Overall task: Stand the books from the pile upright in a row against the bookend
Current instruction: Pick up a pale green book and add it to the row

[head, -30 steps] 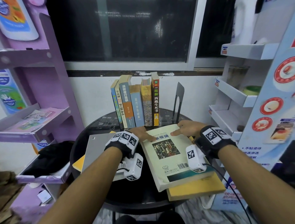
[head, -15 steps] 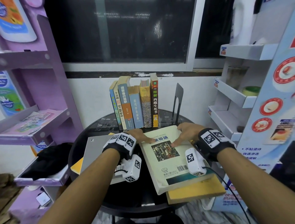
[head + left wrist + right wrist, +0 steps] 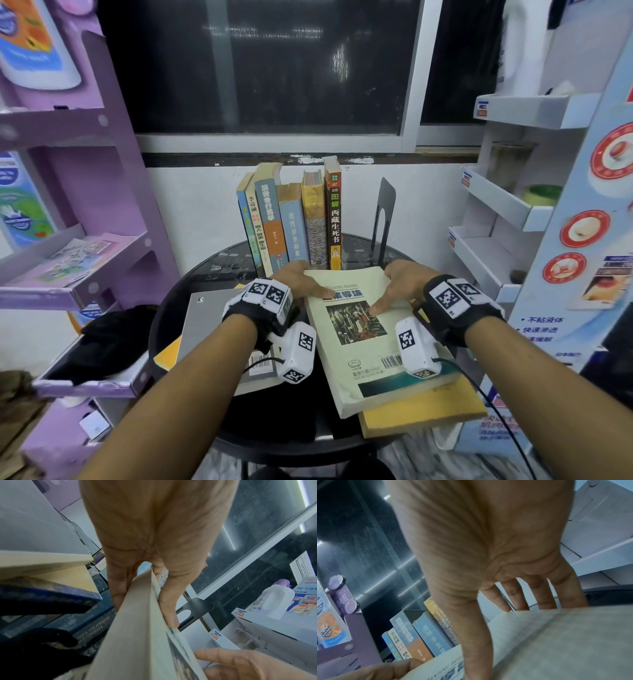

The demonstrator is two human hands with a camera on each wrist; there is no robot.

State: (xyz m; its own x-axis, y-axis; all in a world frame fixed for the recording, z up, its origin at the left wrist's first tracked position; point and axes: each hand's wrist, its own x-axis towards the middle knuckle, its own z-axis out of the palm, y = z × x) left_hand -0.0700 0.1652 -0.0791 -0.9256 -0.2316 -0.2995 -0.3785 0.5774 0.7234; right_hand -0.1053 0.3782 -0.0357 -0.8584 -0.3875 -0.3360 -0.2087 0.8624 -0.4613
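Since a second before, we clamped both hands, left hand (image 3: 301, 279) and right hand (image 3: 399, 281), around the pale book (image 3: 363, 339), apparently lifting it toward the bookend (image 3: 383, 212).

red-spined book (image 3: 335, 219) reads "西藏生死书"; a dark spine (image 3: 96, 628) reads "for writers"; the pale book's cover (image 3: 356, 322) shows "business" and a barcode.

The pale paperback (image 3: 356, 329) has a matt paper cover and rough page edges. The bookend (image 3: 383, 219) is smooth dark metal. The round bench (image 3: 239, 263) is glossy black. Standing books (image 3: 294, 219) show worn paper spines.
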